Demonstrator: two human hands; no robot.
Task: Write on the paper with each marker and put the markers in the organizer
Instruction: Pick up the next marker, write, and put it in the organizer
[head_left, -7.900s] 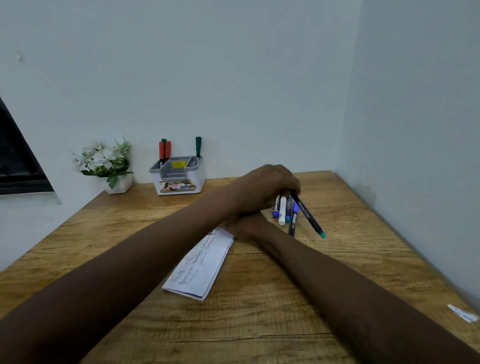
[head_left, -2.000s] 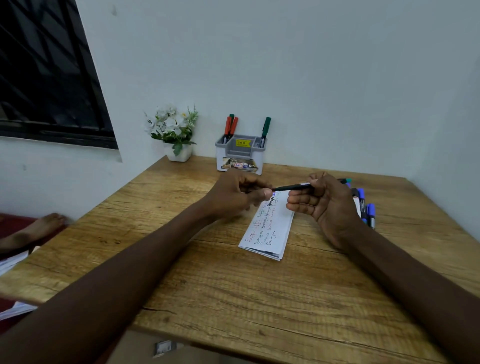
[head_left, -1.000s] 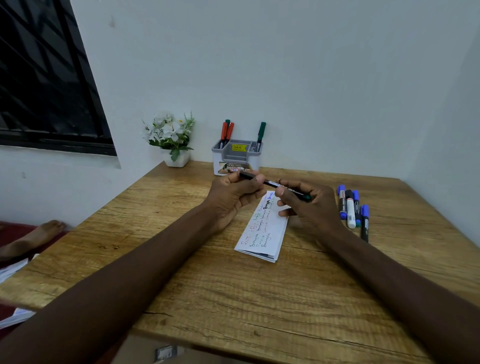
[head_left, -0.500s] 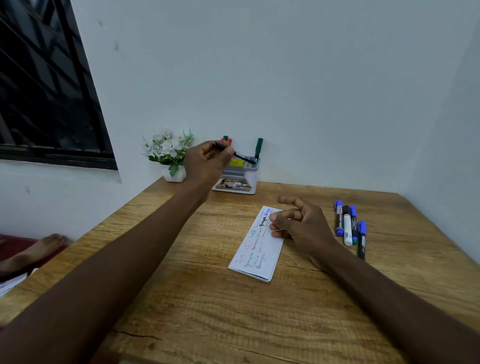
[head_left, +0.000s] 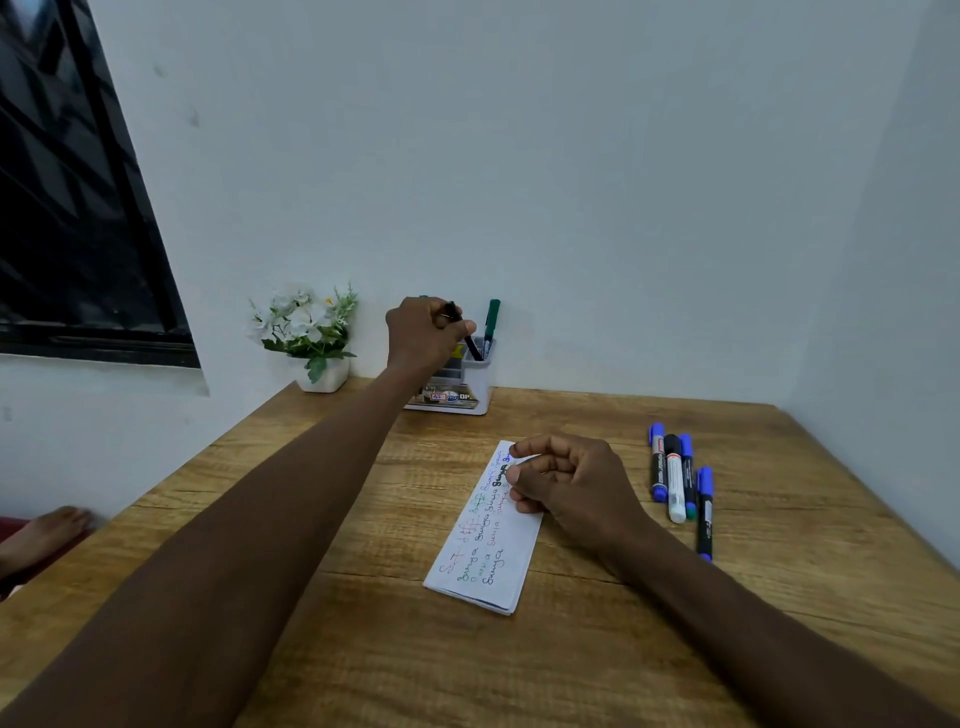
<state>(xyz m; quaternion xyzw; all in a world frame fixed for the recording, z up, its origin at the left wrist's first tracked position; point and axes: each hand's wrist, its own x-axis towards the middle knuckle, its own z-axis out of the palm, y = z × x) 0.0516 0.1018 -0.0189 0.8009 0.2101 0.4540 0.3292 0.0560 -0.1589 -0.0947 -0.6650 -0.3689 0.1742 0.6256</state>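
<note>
At the back of the surface (head_left: 623, 649), the left hand (head_left: 426, 332) pinches a black marker (head_left: 474, 345), its tip inside the organizer (head_left: 480, 384) beside one green marker (head_left: 491, 322). Released at this lean, it may tip out or knock the green one. The right hand (head_left: 561, 478) rests loosely curled, holding nothing, on the one paper (head_left: 483, 556). Four markers (head_left: 675, 483) lie to its right.

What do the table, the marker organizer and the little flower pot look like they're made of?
The table looks like wood or a wood-look laminate, matte, with streaky grain lines. The organizer looks like smooth molded plastic, with a white body and grey compartments. The flower pot is white and smooth, either ceramic or plastic; this view can't settle which.
</note>
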